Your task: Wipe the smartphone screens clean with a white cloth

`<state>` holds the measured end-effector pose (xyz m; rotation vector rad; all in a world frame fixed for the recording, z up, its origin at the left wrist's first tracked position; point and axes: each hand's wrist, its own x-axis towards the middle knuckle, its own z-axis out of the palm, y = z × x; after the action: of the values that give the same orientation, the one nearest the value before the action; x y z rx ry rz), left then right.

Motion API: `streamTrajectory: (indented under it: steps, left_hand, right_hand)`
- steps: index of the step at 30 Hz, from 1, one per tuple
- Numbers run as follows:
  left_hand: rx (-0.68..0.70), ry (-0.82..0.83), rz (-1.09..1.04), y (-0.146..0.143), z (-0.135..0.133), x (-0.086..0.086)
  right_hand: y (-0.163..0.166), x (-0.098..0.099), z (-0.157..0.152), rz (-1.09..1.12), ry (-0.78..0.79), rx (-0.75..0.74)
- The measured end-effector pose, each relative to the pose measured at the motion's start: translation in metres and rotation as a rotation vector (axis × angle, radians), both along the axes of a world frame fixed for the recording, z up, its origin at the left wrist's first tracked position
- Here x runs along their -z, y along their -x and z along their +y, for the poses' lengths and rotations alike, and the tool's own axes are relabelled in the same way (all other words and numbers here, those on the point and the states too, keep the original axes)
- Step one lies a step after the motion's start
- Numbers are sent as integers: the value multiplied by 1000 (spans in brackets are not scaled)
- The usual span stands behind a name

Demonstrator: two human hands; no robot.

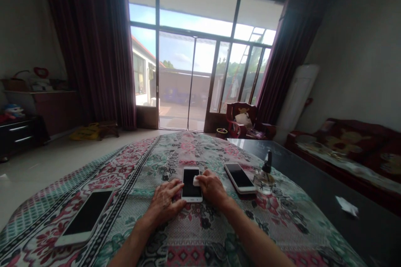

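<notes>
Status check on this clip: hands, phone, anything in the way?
Left hand flat against edge of middle phone. Right hand pinching white pad on its screen. Left phone, right phone, small bottle lie apart from both hands.

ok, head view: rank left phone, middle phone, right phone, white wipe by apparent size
1. left phone, but nearest the camera, so unsure
2-3. right phone and middle phone look alike
4. white wipe, clearly smallest

White phone (191, 185) w/ blk screen (190, 180), white pad (196, 181); pink-green floral cloth (200, 233).
</notes>
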<state>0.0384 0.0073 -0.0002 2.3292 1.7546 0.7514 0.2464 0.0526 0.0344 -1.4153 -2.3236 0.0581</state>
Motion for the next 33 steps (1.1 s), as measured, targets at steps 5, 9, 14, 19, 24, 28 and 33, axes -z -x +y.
streamTrajectory:
  steps: [5, 9, 14, 19, 24, 28, 33]
  left_hand:
    - [-7, 28, -10, -1, -3, -4]
    - [-6, 26, -24, -1, -4, -4]
    - [-8, 35, -24, -2, -5, -6]
    - [-21, 38, -30, -4, -7, -10]
    - [-30, 39, -41, -4, -8, -11]
    - [-31, 36, -50, -4, -7, -11]
    - [-15, 44, -56, -3, -6, -9]
  right_hand:
    - [-11, 3, -39, 58, -12, -137]
    - [-14, 3, -52, 61, 11, -171]
    - [-7, 0, -31, 36, 23, -114]
    - [3, -1, 8, -5, 36, 4]
    - [12, -2, 39, -21, 41, 91]
    - [25, -5, 48, -50, 19, 116]
    - [54, -7, 49, -72, 0, 79]
